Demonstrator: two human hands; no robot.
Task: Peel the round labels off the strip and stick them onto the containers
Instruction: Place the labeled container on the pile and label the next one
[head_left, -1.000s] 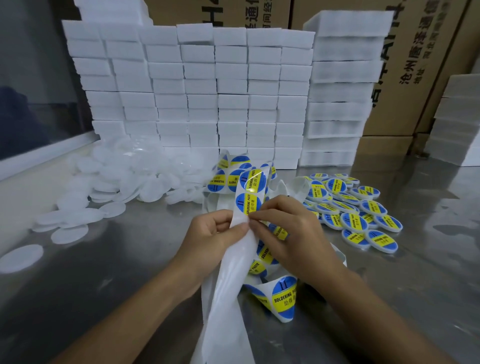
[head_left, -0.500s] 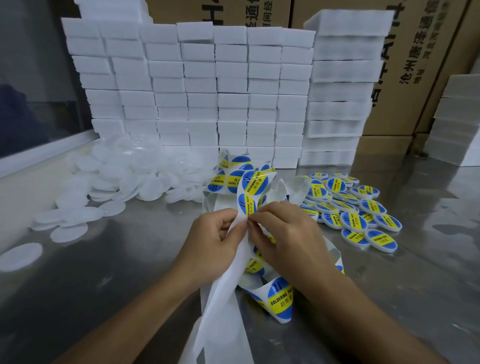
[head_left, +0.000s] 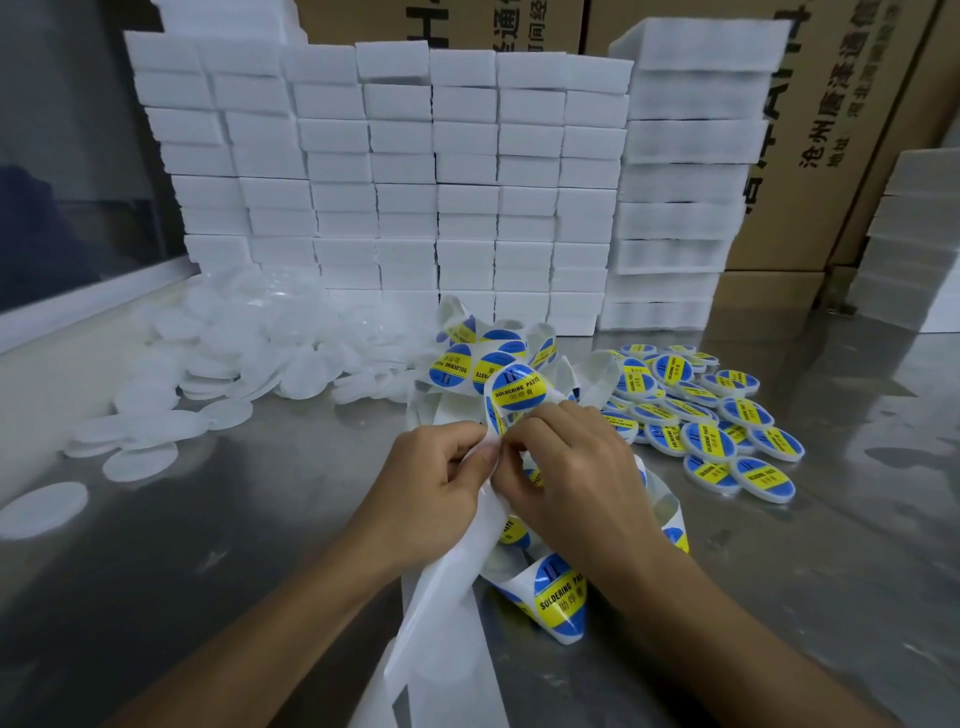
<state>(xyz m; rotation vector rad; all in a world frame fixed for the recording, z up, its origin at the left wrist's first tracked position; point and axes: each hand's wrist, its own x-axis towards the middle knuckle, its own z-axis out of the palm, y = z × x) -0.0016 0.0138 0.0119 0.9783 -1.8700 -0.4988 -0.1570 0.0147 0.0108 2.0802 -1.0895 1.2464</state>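
Observation:
A long white backing strip (head_left: 441, 587) carries round blue and yellow "soldering paste" labels (head_left: 519, 389) and curls over the steel table. My left hand (head_left: 431, 483) pinches the strip's bare part. My right hand (head_left: 576, 478) pinches the edge of a label on the strip just beside the left thumb. More of the strip loops under my right hand, with one label (head_left: 561, 597) facing up. A heap of blank white round containers (head_left: 249, 353) lies to the left. Labelled containers (head_left: 706, 441) lie in a pile to the right.
Stacked white foam blocks (head_left: 405, 176) form a wall at the back, with taller stacks (head_left: 680, 171) to the right and brown cartons (head_left: 831, 130) behind. A lone white container (head_left: 44, 509) lies near the left edge. Bare steel table (head_left: 208, 561) lies in front of me.
The strip has been fed upward through my fingers, so the top label now curls higher over my hands. Both hands stay pinched together at the same spot.

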